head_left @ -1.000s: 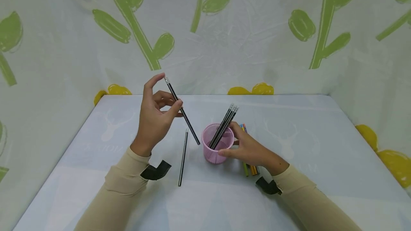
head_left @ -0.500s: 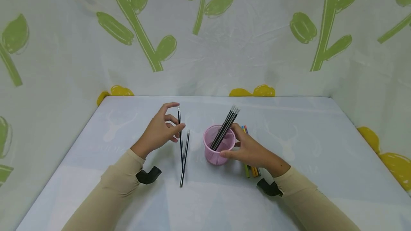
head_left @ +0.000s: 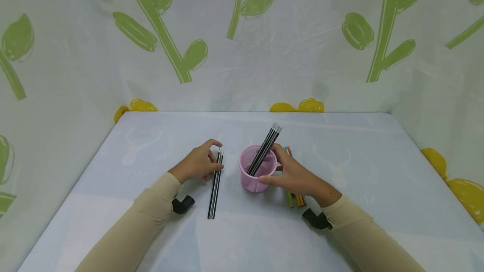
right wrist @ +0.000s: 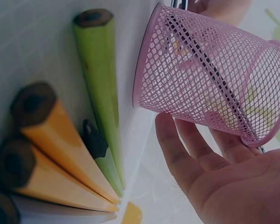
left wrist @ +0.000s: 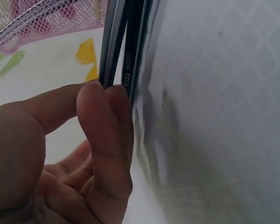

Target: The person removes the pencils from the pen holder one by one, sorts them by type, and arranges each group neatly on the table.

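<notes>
My left hand (head_left: 199,162) pinches a black striped pencil (head_left: 213,194) near its silver-tipped far end, low over the table. Right beside it lies a second black pencil (head_left: 218,184), almost parallel. In the left wrist view, thumb and finger meet at the held pencil (left wrist: 111,51), with printed lettering on the other pencil (left wrist: 132,60) close by. With fingers and thumb around its side, my right hand (head_left: 296,178) holds a pink mesh pencil cup (head_left: 251,184) upright on the table. Several black pencils (head_left: 264,149) lean to the right inside the cup.
Several coloured pencils lie on the table to the right of the cup, partly hidden by the right hand; the right wrist view shows a green pencil (right wrist: 95,60) and orange pencils (right wrist: 60,144). A wall with painted leaves (head_left: 257,3) borders the table's back edge.
My left hand has lowered its pencil from the air to beside the pencil on the table, bringing it almost parallel. The right hand and the cup have stayed in place.
</notes>
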`<control>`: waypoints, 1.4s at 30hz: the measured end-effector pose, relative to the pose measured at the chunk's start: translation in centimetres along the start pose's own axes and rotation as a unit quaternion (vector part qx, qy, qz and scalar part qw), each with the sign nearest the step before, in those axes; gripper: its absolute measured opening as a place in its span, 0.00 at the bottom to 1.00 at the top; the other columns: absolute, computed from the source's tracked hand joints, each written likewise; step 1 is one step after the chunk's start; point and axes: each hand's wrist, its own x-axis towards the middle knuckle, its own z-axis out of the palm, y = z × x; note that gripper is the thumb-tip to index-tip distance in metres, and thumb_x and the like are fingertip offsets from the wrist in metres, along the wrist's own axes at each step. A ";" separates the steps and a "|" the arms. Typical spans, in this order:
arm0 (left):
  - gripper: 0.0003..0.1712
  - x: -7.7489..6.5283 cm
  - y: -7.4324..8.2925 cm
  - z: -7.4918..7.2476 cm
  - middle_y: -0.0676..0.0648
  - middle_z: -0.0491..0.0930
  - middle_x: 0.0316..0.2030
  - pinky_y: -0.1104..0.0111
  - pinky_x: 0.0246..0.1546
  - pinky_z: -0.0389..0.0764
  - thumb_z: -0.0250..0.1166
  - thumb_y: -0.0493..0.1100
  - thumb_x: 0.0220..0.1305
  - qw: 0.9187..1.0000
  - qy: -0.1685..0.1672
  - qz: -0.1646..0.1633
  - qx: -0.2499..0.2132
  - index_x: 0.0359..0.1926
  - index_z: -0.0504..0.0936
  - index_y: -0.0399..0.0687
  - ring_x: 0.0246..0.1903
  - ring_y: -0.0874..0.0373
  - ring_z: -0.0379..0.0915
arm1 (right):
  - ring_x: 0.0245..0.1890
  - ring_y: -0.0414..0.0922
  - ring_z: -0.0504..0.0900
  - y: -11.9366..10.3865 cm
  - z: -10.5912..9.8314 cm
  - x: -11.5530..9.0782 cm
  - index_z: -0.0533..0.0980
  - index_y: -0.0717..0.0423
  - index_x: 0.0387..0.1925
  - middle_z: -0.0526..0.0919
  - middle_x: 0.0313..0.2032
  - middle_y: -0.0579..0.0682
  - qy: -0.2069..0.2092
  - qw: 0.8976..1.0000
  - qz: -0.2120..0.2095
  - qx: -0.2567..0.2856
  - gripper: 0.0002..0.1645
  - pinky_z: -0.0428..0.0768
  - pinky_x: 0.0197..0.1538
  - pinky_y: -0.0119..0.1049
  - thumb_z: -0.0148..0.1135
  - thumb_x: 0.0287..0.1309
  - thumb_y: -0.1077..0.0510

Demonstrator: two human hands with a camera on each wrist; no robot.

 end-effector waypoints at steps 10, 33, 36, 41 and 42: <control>0.38 -0.1 0.3 0.0 0.45 0.77 0.34 0.66 0.23 0.83 0.72 0.39 0.61 1.000 0.001 0.004 0.019 0.69 0.65 0.49 0.21 0.57 0.79 | 0.70 0.53 0.67 -0.2 -0.1 -0.1 0.55 0.46 0.69 0.67 0.67 0.47 0.000 1.000 0.000 -0.005 0.46 0.73 0.66 0.57 0.73 0.57 0.48; 0.38 0.3 0.5 0.6 0.46 0.78 0.38 0.68 0.23 0.81 0.72 0.40 0.61 1.000 0.005 -0.014 0.023 0.70 0.67 0.50 0.22 0.58 0.76 | 0.71 0.52 0.67 -0.1 0.0 -0.2 0.55 0.45 0.69 0.66 0.69 0.47 0.006 1.000 0.014 -0.012 0.46 0.73 0.66 0.56 0.73 0.56 0.48; 0.38 0.2 0.5 0.6 0.46 0.78 0.38 0.68 0.23 0.80 0.72 0.40 0.61 1.000 0.007 -0.019 0.020 0.70 0.67 0.51 0.22 0.58 0.76 | 0.70 0.51 0.67 -0.1 0.1 -0.1 0.55 0.45 0.68 0.65 0.69 0.48 0.006 1.000 0.015 -0.011 0.46 0.73 0.66 0.56 0.73 0.56 0.48; 0.35 0.0 0.8 0.7 0.47 0.79 0.38 0.69 0.24 0.77 0.68 0.43 0.65 0.997 0.044 0.021 0.052 0.70 0.67 0.51 0.22 0.59 0.73 | 0.71 0.51 0.66 -0.1 0.1 -0.1 0.55 0.45 0.69 0.65 0.69 0.48 0.005 1.000 0.017 -0.010 0.47 0.72 0.66 0.57 0.73 0.56 0.48; 0.33 -0.1 1.0 0.7 0.47 0.80 0.38 0.68 0.24 0.76 0.68 0.43 0.66 0.996 0.062 0.036 0.059 0.70 0.67 0.50 0.22 0.59 0.73 | 0.71 0.51 0.66 -0.1 0.1 -0.1 0.55 0.45 0.69 0.65 0.69 0.48 0.005 1.000 0.018 -0.011 0.47 0.72 0.66 0.56 0.73 0.56 0.47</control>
